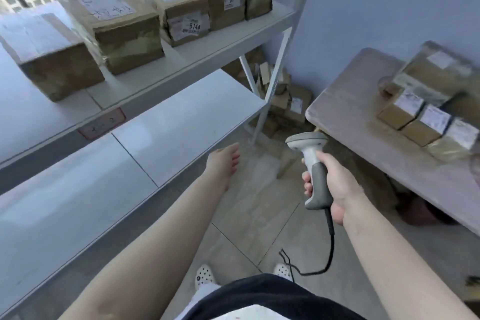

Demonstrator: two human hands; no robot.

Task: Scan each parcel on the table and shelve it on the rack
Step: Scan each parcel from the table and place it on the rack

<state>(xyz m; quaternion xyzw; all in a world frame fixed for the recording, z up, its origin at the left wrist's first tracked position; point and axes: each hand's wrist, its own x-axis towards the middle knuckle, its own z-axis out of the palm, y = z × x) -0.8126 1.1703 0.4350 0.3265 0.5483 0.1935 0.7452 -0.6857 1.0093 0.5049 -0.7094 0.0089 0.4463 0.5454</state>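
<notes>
A person's right hand point(335, 184) is gripping a scanner point(313, 163) nearest the table point(350, 112) parcels point(426, 122); the left hand point(224, 161) is hanging relaxed, empty.

Right hand point(335, 184) grips scanner point(313, 163); left hand point(224, 161) hangs empty beside rack point(181, 117)

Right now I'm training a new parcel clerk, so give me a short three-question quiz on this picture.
1. True or false: the left hand holds a parcel.
2. What do the right hand's fingers grip: A) the scanner, B) a box, C) tape?
3. Fill in: the unshelved small boxes lie on the ____.

Key: 1 false, it is empty. 2 A. 3 table.
</notes>
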